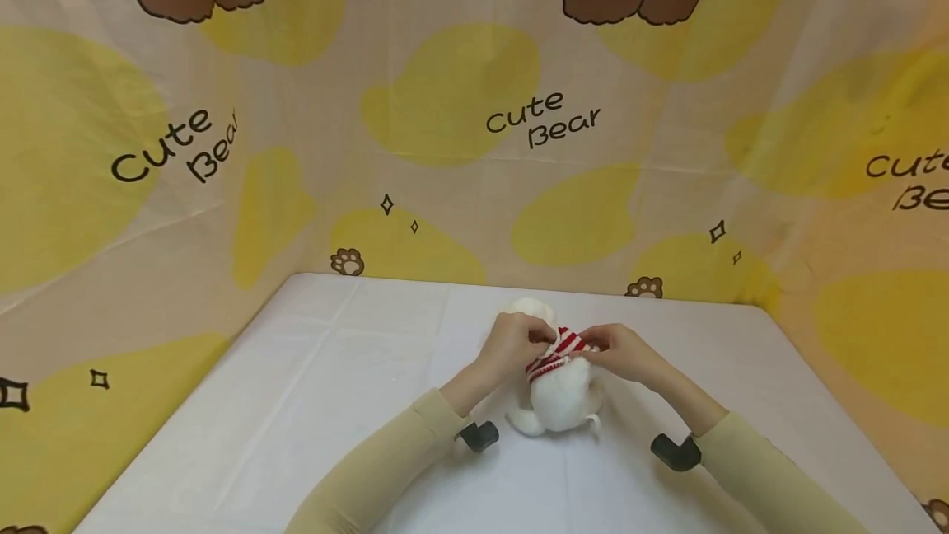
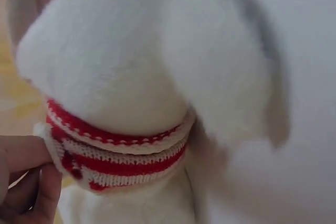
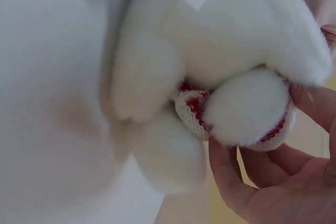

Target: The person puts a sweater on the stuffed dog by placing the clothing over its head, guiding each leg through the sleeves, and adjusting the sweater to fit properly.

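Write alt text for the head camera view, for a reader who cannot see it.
Two hands, left hand and right hand, pinch a red-and-white striped knit garment on a white plush toy lying on a white table. Behind hangs a yellow "Cute Bear" cloth backdrop.

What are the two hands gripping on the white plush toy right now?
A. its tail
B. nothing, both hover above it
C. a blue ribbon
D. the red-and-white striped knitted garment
D: in the head view the left hand and right hand both pinch the red-and-white striped knitted garment around the white plush toy, which rests on the white table.
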Available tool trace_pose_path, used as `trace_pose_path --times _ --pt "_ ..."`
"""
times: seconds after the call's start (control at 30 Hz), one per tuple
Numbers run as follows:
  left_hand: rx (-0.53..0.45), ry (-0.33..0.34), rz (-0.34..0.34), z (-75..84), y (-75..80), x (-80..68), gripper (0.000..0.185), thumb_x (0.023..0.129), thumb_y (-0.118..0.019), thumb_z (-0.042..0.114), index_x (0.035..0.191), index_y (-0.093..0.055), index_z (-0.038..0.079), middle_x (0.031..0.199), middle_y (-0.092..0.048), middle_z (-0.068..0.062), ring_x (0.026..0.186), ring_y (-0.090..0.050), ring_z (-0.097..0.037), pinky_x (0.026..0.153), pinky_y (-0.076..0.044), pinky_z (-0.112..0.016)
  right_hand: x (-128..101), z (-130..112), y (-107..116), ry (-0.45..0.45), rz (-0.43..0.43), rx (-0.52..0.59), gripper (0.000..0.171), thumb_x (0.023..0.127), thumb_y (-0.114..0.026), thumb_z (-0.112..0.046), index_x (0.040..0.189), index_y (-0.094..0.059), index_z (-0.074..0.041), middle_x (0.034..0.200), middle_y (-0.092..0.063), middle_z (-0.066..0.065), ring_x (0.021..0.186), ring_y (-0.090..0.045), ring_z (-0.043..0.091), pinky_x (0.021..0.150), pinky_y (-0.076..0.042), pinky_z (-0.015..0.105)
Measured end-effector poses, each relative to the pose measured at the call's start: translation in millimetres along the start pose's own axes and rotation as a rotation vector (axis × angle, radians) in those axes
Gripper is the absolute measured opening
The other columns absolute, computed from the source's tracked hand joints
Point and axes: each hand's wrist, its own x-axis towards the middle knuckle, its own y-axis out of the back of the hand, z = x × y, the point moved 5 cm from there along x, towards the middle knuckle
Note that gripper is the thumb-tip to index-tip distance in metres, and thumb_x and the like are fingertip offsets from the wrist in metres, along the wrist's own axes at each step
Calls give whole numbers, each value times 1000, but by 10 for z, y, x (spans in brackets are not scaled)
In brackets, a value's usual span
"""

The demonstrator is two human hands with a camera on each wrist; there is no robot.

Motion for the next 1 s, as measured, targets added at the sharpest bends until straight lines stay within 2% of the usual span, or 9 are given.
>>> trace_pose_path --times 0.1,0.3,0.43,0.53,0.63,0.83,1.0 --pt "32 3 -12 6 -25 30 9 78 -71 4 83 -76 9 80 -74 0 71 -62 -4 63 -46 -11 -2 18 -13 -39 12 51 34 87 -66 -18 111 -64 5 103 -67 14 91 -59 21 78 -53 33" --pt "-34 -18 -78 -1 -73 44 15 75 -72 2 89 -76 8 78 -71 0 67 -56 0 60 -44 -10 37 48 -46 -66 72 112 30 84 -69 -16 105 -67 5 99 -69 14 90 -60 20 75 -51 29" --pt "0 -63 -96 31 -85 47 23 73 -70 -2 93 -74 8 79 -67 0 68 -50 -2 61 -43 -11 59 51 -59 -87 114 141 31 84 -69 -16 106 -67 5 102 -69 16 94 -63 23 79 -52 32" --pt "50 -80 -84 50 -92 57 26 70 -71 -2 94 -73 9 78 -66 1 69 -49 -3 61 -41 -11 52 57 -64 -115 121 165 33 85 -69 -18 109 -66 4 106 -69 17 99 -62 25 83 -52 36" --pt "104 -94 -63 54 -107 68 25 68 -73 -1 90 -72 10 73 -62 2 69 -46 -5 59 -38 -12 50 70 -71 -115 111 196 36 85 -69 -20 112 -65 4 107 -68 16 99 -62 23 83 -52 34" --pt "146 -123 -32 53 -144 81 17 68 -76 7 80 -66 14 71 -61 6 68 -45 -5 58 -37 -12 35 89 -58 -29 72 207 28 84 -66 -15 107 -64 1 98 -67 11 88 -60 18 76 -52 27" --pt "78 -108 -10 20 -150 77 16 67 -76 6 77 -65 12 69 -60 3 67 -45 -5 57 -37 -12 -30 74 15 132 99 46 13 84 -69 -18 92 -62 -11 87 -64 0 86 -59 15 76 -52 31"
